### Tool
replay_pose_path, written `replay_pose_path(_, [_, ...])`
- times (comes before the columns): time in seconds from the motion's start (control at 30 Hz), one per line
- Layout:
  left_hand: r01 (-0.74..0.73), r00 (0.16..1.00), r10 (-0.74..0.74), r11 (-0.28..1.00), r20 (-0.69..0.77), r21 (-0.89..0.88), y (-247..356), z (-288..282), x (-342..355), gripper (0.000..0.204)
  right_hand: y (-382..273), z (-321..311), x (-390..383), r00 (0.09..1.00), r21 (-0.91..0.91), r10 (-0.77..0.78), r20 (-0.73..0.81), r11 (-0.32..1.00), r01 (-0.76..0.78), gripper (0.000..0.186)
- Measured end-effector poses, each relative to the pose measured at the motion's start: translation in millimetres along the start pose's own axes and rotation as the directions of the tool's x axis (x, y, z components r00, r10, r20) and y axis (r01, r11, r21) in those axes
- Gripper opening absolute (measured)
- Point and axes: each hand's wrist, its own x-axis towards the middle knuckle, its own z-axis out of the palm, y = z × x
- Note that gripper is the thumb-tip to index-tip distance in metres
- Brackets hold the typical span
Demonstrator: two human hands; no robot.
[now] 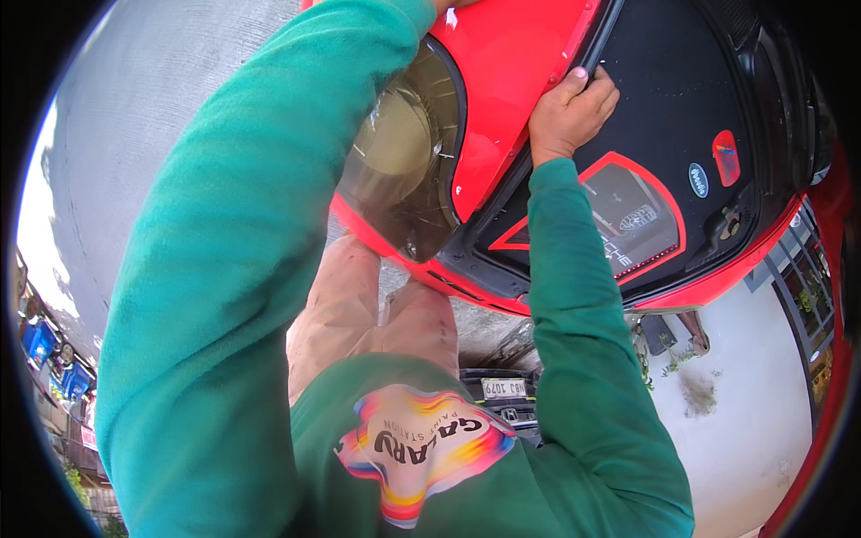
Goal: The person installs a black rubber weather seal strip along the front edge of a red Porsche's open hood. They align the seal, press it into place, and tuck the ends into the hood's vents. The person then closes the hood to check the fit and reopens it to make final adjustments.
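My right hand (574, 115) is at the edge of a red car's front opening, its fingers closed round a black rubber seal strip (607, 34). Left of that hand lies the red fender (495, 81), with light specks on its paint. A large clear headlight (402, 148) is set into the fender. Only a sliver of my left hand (451, 4) shows at the top edge, near the red bodywork. Its fingers are out of view, so its grip is hidden. The green left sleeve (233, 197) crosses in front of part of the headlight.
Right of the seal is a black-lined compartment (664, 90) with a red-framed clear panel (632, 215) and small badges. A red car part (843, 269) curves along the right rim. Behind me stands another car's dark front (502, 417). Grey paving (143, 99) stretches to the left.
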Motion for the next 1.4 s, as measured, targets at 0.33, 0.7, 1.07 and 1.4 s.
replay_pose_path(0.33, [-0.055,0.998,0.056,0.996,-0.014,0.071,-11,3,-2,0.084,-6,-20,-81,0.994,0.085,0.061,0.088,0.994,-0.068,0.041])
replay_pose_path(0.7, [0.123,0.945,-0.127,0.992,0.3,0.033,20,-23,25,0.091,-13,-183,-16,0.99,0.116,0.051,0.13,0.991,-0.067,0.063])
replay_pose_path(1.07, [-0.619,0.778,0.571,0.623,-0.262,-0.478,232,-340,63,0.049,74,-492,-343,0.709,-0.33,0.686,0.163,0.715,-0.616,0.052])
replay_pose_path(1.4, [-0.819,0.283,0.62,0.553,-0.732,0.152,539,-717,49,0.068,120,-408,-649,0.781,-0.096,0.369,0.504,0.922,-0.375,0.026])
